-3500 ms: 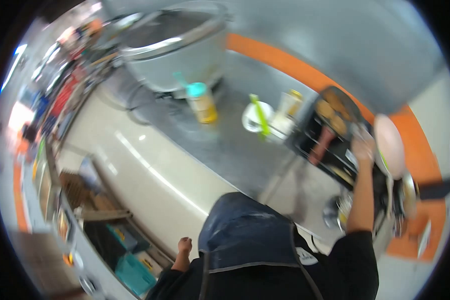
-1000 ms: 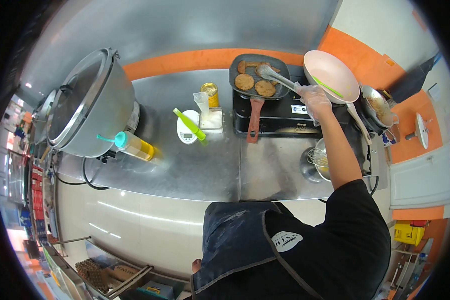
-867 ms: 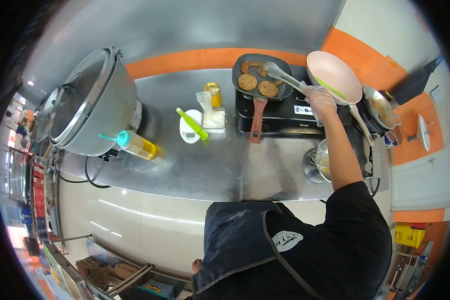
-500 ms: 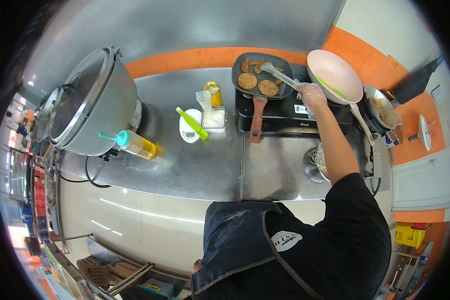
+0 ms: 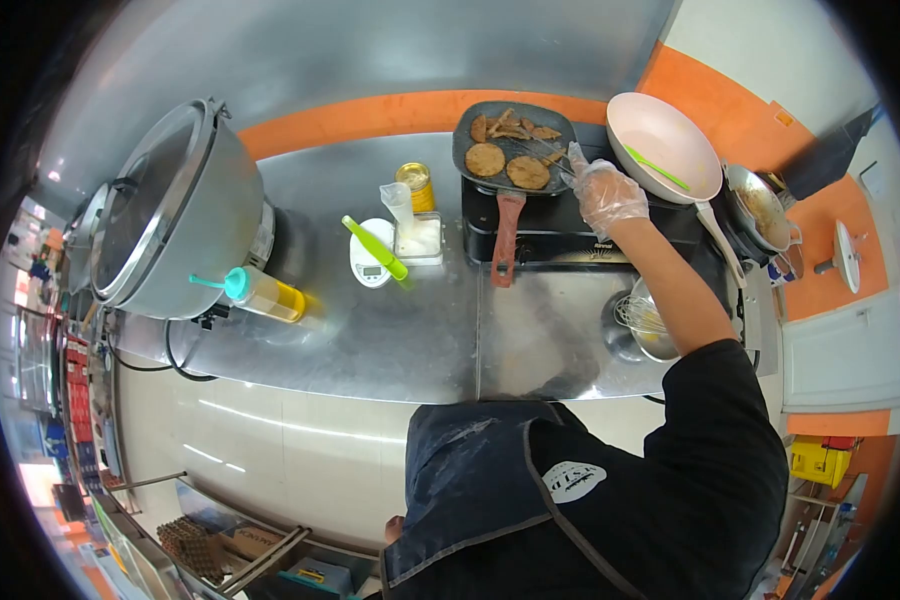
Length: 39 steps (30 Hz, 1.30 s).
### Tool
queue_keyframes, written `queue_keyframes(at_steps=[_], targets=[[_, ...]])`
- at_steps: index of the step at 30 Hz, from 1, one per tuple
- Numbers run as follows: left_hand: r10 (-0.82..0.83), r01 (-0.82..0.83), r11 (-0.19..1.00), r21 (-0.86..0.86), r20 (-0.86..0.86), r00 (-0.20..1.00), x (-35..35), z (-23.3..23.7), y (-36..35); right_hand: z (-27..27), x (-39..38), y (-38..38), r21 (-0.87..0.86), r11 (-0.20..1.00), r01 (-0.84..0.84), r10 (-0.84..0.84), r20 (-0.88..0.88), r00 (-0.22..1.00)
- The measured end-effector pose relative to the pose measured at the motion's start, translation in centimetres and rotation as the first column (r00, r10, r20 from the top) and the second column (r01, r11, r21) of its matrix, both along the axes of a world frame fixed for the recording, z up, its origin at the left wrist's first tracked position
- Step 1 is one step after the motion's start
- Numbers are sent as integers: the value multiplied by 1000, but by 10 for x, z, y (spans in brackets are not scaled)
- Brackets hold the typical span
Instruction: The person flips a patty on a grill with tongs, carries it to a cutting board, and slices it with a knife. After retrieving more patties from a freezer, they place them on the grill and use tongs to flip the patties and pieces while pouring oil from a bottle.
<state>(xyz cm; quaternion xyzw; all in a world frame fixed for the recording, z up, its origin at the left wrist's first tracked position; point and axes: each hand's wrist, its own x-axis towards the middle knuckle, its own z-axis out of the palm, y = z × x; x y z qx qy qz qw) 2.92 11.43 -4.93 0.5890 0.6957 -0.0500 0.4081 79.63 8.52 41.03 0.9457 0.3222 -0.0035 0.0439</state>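
Observation:
My right hand (image 5: 611,197), in a clear plastic glove, is closed around metal tongs (image 5: 550,150). Their thin arms reach over a square dark grill pan (image 5: 503,183) with a reddish handle. Two round browned patties (image 5: 485,160) lie at the front of this pan, and several browned pieces (image 5: 510,127) are bunched at its back. The pan sits on a black gas stove (image 5: 570,236). Low beside the apron, only a small part of my left hand (image 5: 395,529) shows; its fingers are hidden.
A pink pan (image 5: 660,130) with a green utensil stands right of the grill pan. A whisk (image 5: 642,314) rests in a metal bowl near the front edge. To the left are a kitchen scale (image 5: 371,262), an oil bottle (image 5: 270,296), a can (image 5: 415,184) and a large cooker (image 5: 185,210).
The tongs have turned, now showing two thin arms instead of a broad flat side. My right hand has shifted slightly left and down. Pieces at the pan's back lie differently.

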Motion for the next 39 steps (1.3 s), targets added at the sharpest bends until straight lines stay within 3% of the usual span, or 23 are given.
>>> queue_keyframes(at_steps=[5, 6, 10, 12, 13, 15, 16, 18, 19, 21, 22, 23, 25, 26, 29, 30, 31, 34, 37, 39], targets=[[1, -1, 1000, -28, 17, 1000, 1, 0, -5, 22, -3, -15, 120, 987, 109, -107, -21, 994], [11, -10, 999, -39, 38, 999, 3, 2, -8, -8, 24, -27, 26, 999, -47, 43, 112, 993], [-18, 13, 996, -88, -50, 999, 15, 8, -17, 18, 3, -15, 183, 983, -13, -3, 88, 996], [47, -47, 999, 9, 14, 999, 11, 4, -29, -4, 28, -4, -137, 976, -171, 190, 140, 972], [46, -46, 999, 9, 6, 999, 13, 5, -34, -11, 35, -1, -136, 976, -172, 190, 132, 973], [110, -104, 993, 63, -108, 988, 16, 8, -40, -21, 43, 6, 76, 997, 15, -9, -83, 997], [117, -110, 992, 67, -112, 987, 17, 9, -43, -12, 38, 4, 80, 997, 8, -1, -87, 996], [326, -325, 945, -33, 37, 945, 18, 13, -57, 6, 28, -7, 204, 978, 32, -19, -70, 997], [332, -331, 943, -35, 29, 943, 17, 17, -65, 1, 33, -11, 200, 979, 27, -12, -76, 997], [93, -99, 992, -77, -76, 993, 17, 25, -73, -11, 45, -20, 203, 974, -101, 79, 115, 990], [58, -64, 995, -81, -84, 995, 15, 25, -79, 13, 35, -14, 170, 985, -25, 27, -14, 1000], [54, -61, 995, -83, -83, 995, 14, 25, -85, 10, 36, -9, 172, 985, -19, 23, -22, 999], [46, -52, 995, -83, -81, 996, 15, 27, -92, 2, 47, -4, 374, 916, 145, -87, -166, 982], [46, -52, 995, -83, -81, 996, 16, 28, -95, -2, 48, -7, 361, 925, -115, 118, 13, 993], [19, -27, 996, -87, -82, 996, 22, 38, -95, -69, 96, 6, 471, 873, -123, 119, 39, 992], [-3, -5, 996, -92, -81, 997, 25, 39, -92, -65, 90, 6, 429, 897, -106, 124, -13, 992], [-36, 28, 995, -97, -76, 996, 31, 39, -85, -13, 56, 5, 396, 912, 106, 4, -266, 964], [-150, 142, 983, -117, -63, 987, 55, 40, -53, -39, 60, -7, 524, 846, 98, 69, -289, 955], [-203, 196, 974, -118, -58, 977, 64, 42, -28, -47, 54, -17, 530, 838, 131, 72, -346, 935], [-218, 212, 971, -106, -46, 975, 70, 46, -13, -85, 64, -15, 370, 917, -146, 172, -38, 984]])
